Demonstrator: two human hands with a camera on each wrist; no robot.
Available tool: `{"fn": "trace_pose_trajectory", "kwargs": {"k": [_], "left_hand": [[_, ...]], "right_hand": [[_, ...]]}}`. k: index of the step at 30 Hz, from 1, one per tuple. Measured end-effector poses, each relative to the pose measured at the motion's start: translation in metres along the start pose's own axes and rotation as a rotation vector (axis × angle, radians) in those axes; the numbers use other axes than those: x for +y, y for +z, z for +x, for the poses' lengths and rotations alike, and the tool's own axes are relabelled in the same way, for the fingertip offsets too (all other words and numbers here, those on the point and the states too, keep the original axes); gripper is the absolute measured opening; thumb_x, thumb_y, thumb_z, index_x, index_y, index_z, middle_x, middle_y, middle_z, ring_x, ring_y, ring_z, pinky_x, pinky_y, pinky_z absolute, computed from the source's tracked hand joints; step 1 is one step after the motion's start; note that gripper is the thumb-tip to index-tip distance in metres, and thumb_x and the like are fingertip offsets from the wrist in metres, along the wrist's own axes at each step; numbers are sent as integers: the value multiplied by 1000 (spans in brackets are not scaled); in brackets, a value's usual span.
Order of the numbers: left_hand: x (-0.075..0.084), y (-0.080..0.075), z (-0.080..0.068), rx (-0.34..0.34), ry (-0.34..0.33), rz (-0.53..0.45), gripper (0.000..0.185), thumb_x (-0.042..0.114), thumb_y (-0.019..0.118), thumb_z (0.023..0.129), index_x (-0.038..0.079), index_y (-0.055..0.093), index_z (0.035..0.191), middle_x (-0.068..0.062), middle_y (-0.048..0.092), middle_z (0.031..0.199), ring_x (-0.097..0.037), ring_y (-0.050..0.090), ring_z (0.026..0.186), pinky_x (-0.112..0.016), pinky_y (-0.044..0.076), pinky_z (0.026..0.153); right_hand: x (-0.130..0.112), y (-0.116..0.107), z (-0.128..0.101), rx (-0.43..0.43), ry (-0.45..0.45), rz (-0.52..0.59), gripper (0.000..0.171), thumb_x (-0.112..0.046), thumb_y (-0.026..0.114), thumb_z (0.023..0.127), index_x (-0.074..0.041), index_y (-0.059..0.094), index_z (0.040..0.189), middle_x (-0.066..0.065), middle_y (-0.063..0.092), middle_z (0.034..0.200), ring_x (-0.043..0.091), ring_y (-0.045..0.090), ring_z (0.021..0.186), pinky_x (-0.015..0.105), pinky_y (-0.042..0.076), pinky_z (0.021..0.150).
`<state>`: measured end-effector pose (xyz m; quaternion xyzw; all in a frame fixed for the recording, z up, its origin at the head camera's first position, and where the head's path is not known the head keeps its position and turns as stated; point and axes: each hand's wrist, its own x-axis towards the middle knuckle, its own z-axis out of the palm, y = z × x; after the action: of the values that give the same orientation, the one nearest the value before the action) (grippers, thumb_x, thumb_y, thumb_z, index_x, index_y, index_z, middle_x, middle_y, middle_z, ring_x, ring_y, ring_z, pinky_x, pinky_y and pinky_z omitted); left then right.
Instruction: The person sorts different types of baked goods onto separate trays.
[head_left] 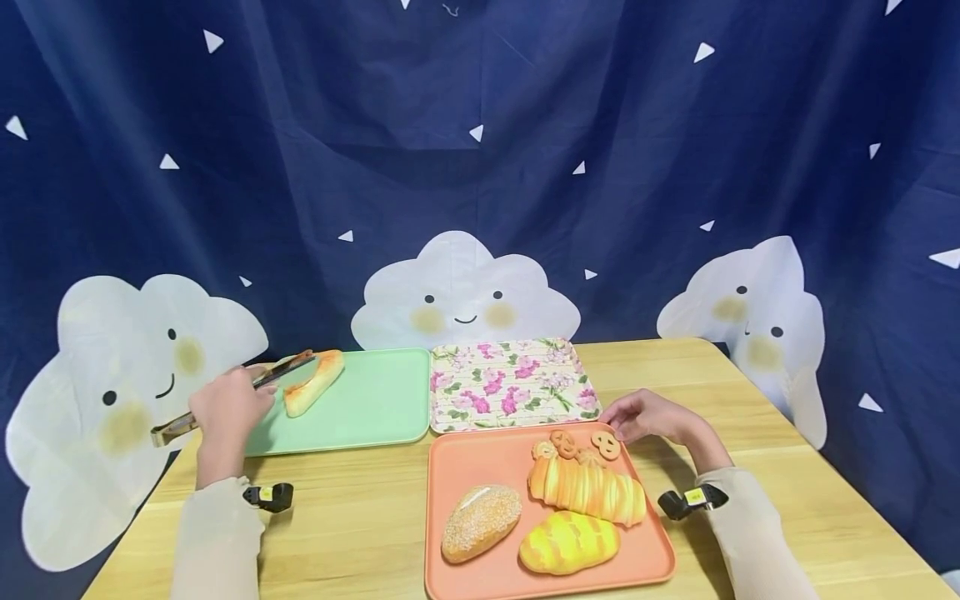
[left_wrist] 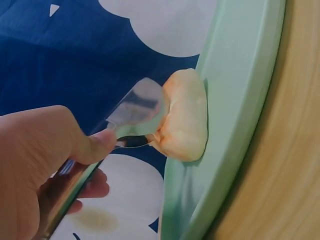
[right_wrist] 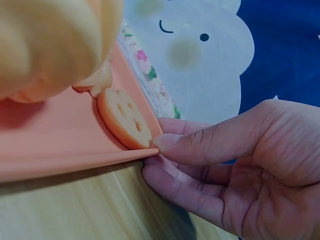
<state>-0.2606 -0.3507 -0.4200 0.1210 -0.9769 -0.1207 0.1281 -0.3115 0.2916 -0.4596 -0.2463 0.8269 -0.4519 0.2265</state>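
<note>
Behind my left fingers (left_wrist: 97, 185) and my right fingers (right_wrist: 185, 195), black wrist cameras (head_left: 282, 497) carry yellow labels (head_left: 695, 497), their print too small to read. My left fingers are curled round slim, shiny metal tongs (head_left: 285, 367), whose broad, rounded tips reach the browned side of a curved, pale bread (head_left: 313, 387); whether the tips clamp it I cannot tell; the bread lies on a smooth mint-green tray (head_left: 382, 404), just right of these fingers. My right fingers and thumb pinch the corner of a matt coral tray (head_left: 459, 467); just beside them, within its raised rim, lies a round biscuit (head_left: 606, 445) pierced with holes; nearer me and to their left sit a ridged golden loaf (head_left: 587, 490), a yellow loaf (head_left: 570, 543) with a banded surface and an oval loaf (head_left: 482, 523) with a speckled crust. Left of and beyond my right fingers lies a pink-flowered tray (head_left: 498, 383); all three trays rest on a wood-grained worktop (head_left: 345, 517); beyond both sets of fingers hangs a navy cloth (head_left: 450, 183) printed with white triangles and smiling clouds.
</note>
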Motion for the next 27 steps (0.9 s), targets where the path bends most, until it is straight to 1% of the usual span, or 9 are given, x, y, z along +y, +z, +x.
{"fn": "trace_pose_trajectory", "kwargs": {"k": [2, 5, 9, 12, 16, 21, 23, 25, 27], "left_hand": [[-3, 1, -1, -20, 18, 2, 52, 35, 64, 95, 4, 61, 138, -26, 65, 97, -36, 57, 65, -44, 41, 49], [-6, 0, -1, -37, 58, 13, 59, 39, 66, 94, 3, 57, 140, -31, 59, 121, -45, 63, 81, -48, 42, 52], [-2, -11, -4, -29, 100, 10, 68, 45, 70, 92, 0, 53, 141, -32, 55, 128, -52, 62, 93, -51, 43, 55], [5, -20, -7, 12, 128, -5, 73, 52, 69, 92, 2, 52, 144, -31, 55, 129, -50, 63, 93, -48, 42, 53], [17, -29, -12, 87, 158, -20, 77, 62, 60, 95, 7, 49, 148, -29, 55, 133, -52, 62, 94, -46, 39, 52], [39, -37, -17, 199, 206, -31, 72, 61, 56, 97, 10, 50, 148, -27, 56, 129, -55, 62, 90, -51, 38, 51], [51, -38, -18, 256, 246, -39, 64, 56, 58, 98, 11, 54, 143, -26, 61, 118, -52, 64, 84, -51, 40, 49], [63, -37, -19, 283, 285, -38, 59, 54, 58, 99, 12, 54, 141, -26, 62, 108, -50, 64, 78, -52, 40, 48], [75, -33, -19, 329, 346, -43, 54, 53, 58, 99, 12, 55, 136, -24, 62, 96, -45, 61, 68, -52, 39, 45]], "right_hand": [[2, 0, -1, 4, 10, 1, 33, 4, 71, 83, 14, 68, 114, 14, 73, 93, 13, 64, 81, 25, 54, 74], [3, -1, -3, 7, 16, -1, 33, 4, 71, 82, 14, 68, 114, 14, 73, 93, 12, 64, 81, 25, 54, 73], [4, -2, -6, 13, 19, -10, 33, 3, 71, 82, 13, 69, 114, 19, 72, 95, 12, 64, 81, 25, 54, 74], [5, -1, -7, 17, 26, -24, 33, 3, 71, 82, 12, 69, 114, 20, 72, 95, 12, 64, 80, 25, 54, 73], [5, -1, -6, 20, 38, -29, 34, 4, 71, 81, 12, 69, 114, 19, 72, 94, 12, 63, 79, 25, 53, 72], [2, 0, -2, 23, 43, -32, 34, 2, 71, 82, 10, 70, 114, 15, 72, 95, 13, 62, 80, 25, 53, 73], [2, 1, 0, 24, 39, -31, 34, 1, 71, 82, 10, 70, 114, 14, 72, 94, 13, 63, 81, 25, 53, 73], [1, 1, 1, 28, 41, -26, 34, 2, 71, 81, 10, 70, 114, 14, 73, 94, 14, 63, 81, 25, 53, 73], [1, 1, 2, 30, 40, -17, 34, 3, 71, 81, 11, 70, 114, 14, 73, 93, 14, 63, 81, 25, 53, 73]]}}
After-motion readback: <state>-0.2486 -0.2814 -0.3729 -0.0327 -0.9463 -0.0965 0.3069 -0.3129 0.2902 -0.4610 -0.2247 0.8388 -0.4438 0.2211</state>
